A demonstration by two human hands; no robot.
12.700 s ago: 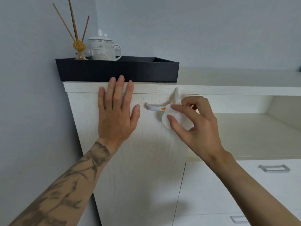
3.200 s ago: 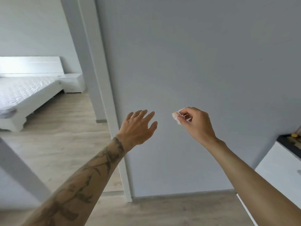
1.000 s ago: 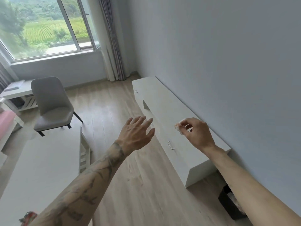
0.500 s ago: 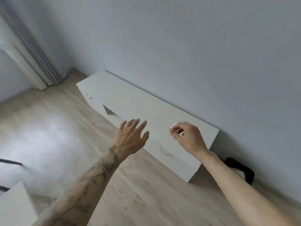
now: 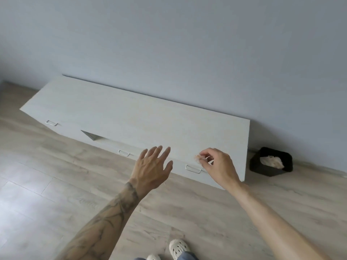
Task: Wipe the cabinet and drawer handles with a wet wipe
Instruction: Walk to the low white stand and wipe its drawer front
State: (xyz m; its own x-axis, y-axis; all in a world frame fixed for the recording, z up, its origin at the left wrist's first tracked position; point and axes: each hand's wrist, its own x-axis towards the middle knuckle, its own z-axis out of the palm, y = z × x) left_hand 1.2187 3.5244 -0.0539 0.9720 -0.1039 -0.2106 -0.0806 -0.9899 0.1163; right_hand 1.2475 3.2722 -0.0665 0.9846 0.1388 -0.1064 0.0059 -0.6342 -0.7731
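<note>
A long, low white cabinet (image 5: pixel 142 117) stands on the floor against the grey wall. Its front shows three metal handles: a left handle (image 5: pixel 52 123), a middle handle (image 5: pixel 124 153) and a right handle (image 5: pixel 193 169). My right hand (image 5: pixel 219 168) pinches a crumpled wet wipe (image 5: pixel 199 158) with an orange stain, held in the air just above the right handle. My left hand (image 5: pixel 152 169) hovers with fingers spread, holding nothing, between the middle and right handles.
A black waste bin (image 5: pixel 270 170) with crumpled paper in it sits on the floor right of the cabinet. The cabinet has an open niche (image 5: pixel 93 136) left of the middle handle. Light wood flooring (image 5: pixel 56 184) stretches in front; my shoes (image 5: pixel 177 249) show at the bottom.
The view has swung from the tall cabinet across the room to the low cabinet, now squarer and closer. Both hands stay raised; the right keeps pinching the wipe.
</note>
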